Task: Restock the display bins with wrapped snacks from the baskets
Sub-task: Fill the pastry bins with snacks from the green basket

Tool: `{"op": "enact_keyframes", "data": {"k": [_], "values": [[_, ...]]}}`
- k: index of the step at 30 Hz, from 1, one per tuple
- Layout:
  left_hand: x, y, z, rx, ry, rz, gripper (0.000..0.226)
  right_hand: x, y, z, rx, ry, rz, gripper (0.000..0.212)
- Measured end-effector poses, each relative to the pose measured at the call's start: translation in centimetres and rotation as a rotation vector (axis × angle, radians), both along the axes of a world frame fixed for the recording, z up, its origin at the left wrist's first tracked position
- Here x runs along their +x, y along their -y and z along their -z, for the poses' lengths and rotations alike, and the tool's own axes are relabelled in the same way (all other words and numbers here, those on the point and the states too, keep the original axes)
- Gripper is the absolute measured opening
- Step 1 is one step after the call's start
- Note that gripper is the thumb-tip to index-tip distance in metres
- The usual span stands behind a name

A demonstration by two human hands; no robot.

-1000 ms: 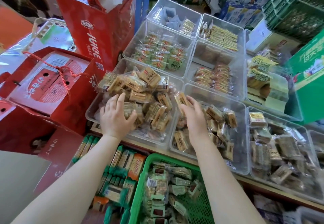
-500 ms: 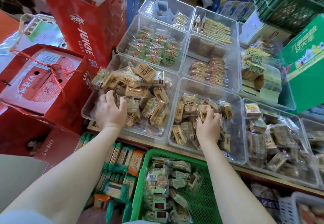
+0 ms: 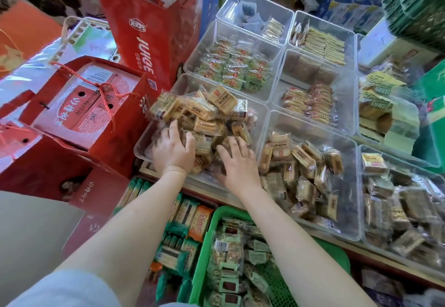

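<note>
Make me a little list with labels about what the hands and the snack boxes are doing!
Left hand: fingers curled on tan wrapped snacks
Right hand: flat, fingers spread, pressing the same pile
Bin: clear plastic display bin, heaped above its rim
Neighbour bin: clear plastic bin to the right, partly filled
Basket: green plastic basket below, holding green-wrapped snacks

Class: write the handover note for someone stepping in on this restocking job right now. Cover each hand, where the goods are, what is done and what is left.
Left hand: fingers curled on the wrapped snacks in the heaped front-left bin.
Right hand: open, flat on the same pile.
Next bin to the right: partly filled with similar packs.
Green basket below the bins still holds wrapped snacks.
Done: front-left bin piled above its rim.
Left: settle that pile, then empty the basket into the emptier bins.
</note>
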State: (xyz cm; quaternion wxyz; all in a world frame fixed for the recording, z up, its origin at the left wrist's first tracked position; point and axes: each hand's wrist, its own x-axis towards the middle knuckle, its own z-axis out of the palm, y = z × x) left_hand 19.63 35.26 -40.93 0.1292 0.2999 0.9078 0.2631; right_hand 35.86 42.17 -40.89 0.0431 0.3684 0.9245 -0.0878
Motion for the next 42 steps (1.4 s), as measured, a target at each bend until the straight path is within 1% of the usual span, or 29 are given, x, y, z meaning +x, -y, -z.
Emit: {"op": "enact_keyframes", "data": {"k": [1, 2, 4, 6, 8, 10, 12, 13, 14, 15, 16, 18, 19, 20, 22, 23, 24, 25, 26, 27, 29, 30, 31, 32, 34, 35, 36, 39, 42], "values": [[0.0, 0.0, 0.0, -0.001, 0.000, 0.000, 0.057, -0.1, -0.2, 0.2, 0.003, 0.014, 0.019, 0.065], [0.0, 0.0, 0.1, -0.001, -0.001, 0.001, 0.057, -0.1, -0.4, 0.0, -0.001, -0.033, 0.044, 0.064], [0.0, 0.0, 0.1, 0.001, -0.002, 0.003, 0.057, 0.0, -0.8, -1.2, -0.091, -0.233, 0.107, 0.054], [0.0, 0.0, 0.1, -0.002, 0.000, 0.002, 0.057, 0.3, -1.1, -3.3, -0.306, -0.452, 0.268, 0.039], [0.0, -0.1, 0.1, -0.005, 0.008, 0.000, 0.057, 1.2, -1.4, -5.2, -0.589, -0.684, 0.557, 0.028], [0.0, 0.0, 0.1, -0.004, 0.005, 0.000, 0.057, 2.7, -1.7, -6.3, -0.918, -0.994, 0.860, 0.028], [0.0, 0.0, 0.2, -0.002, 0.000, -0.003, 0.057, 4.2, -2.3, -6.8, -1.139, -1.239, 1.047, 0.030], [0.0, 0.0, 0.2, -0.002, -0.003, -0.005, 0.056, 5.0, -2.9, -6.7, -1.161, -1.312, 1.115, 0.031], [0.0, 0.0, 0.2, -0.002, -0.007, -0.005, 0.056, 5.6, -3.5, -6.8, -1.130, -1.377, 1.163, 0.031], [0.0, 0.1, 0.2, -0.001, -0.008, -0.004, 0.056, 6.2, -4.5, -6.4, -1.014, -1.391, 1.186, 0.032], [0.1, 0.0, 0.2, 0.001, -0.009, -0.006, 0.056, 6.7, -5.6, -6.1, -0.824, -1.331, 1.177, 0.035], [0.0, -0.1, 0.2, 0.000, -0.011, -0.011, 0.056, 7.3, -7.7, -5.6, -0.343, -1.011, 1.088, 0.041], [0.1, -0.2, 0.2, 0.001, -0.012, -0.010, 0.056, 7.5, -8.7, -5.4, -0.157, -0.866, 0.995, 0.042], [0.2, -0.2, 0.2, 0.001, -0.013, -0.007, 0.057, 7.5, -9.6, -4.9, -0.093, -0.732, 0.884, 0.044], [0.1, -0.3, 0.2, 0.001, -0.009, -0.010, 0.057, 7.2, -11.0, -3.4, -0.216, -0.410, 0.666, 0.060], [0.1, -0.2, 0.2, 0.003, -0.008, -0.011, 0.057, 7.0, -11.4, -2.6, -0.279, -0.201, 0.586, 0.069], [0.1, -0.1, 0.2, 0.005, -0.009, -0.013, 0.057, 6.8, -11.7, -2.0, -0.275, -0.023, 0.533, 0.071], [0.1, -0.1, 0.2, 0.007, -0.012, -0.016, 0.056, 6.3, -11.8, -1.6, -0.230, 0.073, 0.519, 0.069], [0.0, -0.1, 0.2, 0.008, -0.014, -0.018, 0.056, 5.6, -11.6, -1.6, -0.163, 0.078, 0.516, 0.065], [0.0, -0.2, 0.2, 0.007, -0.014, -0.020, 0.056, 4.6, -10.9, -2.0, -0.087, 0.004, 0.503, 0.059], [0.0, -0.2, 0.3, 0.004, -0.017, -0.017, 0.056, 2.3, -8.7, -2.9, 0.039, -0.229, 0.404, 0.045], [0.0, -0.2, 0.3, 0.007, -0.017, -0.015, 0.057, 1.1, -7.5, -3.1, 0.059, -0.301, 0.347, 0.040], [0.0, -0.2, 0.3, 0.011, -0.017, -0.010, 0.057, 0.1, -6.5, -2.9, 0.051, -0.309, 0.313, 0.039], [-0.1, -0.1, 0.4, 0.013, -0.016, -0.005, 0.058, -0.8, -5.8, -2.5, 0.024, -0.257, 0.301, 0.041], [-0.2, 0.0, 0.5, 0.005, -0.008, 0.006, 0.065, -2.0, -5.2, -1.3, -0.040, -0.065, 0.357, 0.053], [-0.2, 0.1, 0.5, 0.002, -0.004, 0.011, 0.071, -2.4, -5.3, -0.6, -0.059, -0.001, 0.399, 0.060], [-0.2, 0.1, 0.5, 0.001, 0.000, 0.016, 0.076, -2.6, -5.4, -0.2, -0.067, 0.014, 0.432, 0.063], [-0.4, 0.1, 0.7, -0.004, -0.009, 0.027, 0.080, -3.3, -5.8, 0.4, -0.068, -0.096, 0.508, 0.058], [-0.5, 0.2, 0.7, -0.020, -0.040, 0.033, 0.085, -3.1, -6.1, 0.0, -0.090, -0.122, 0.531, 0.047]]}}
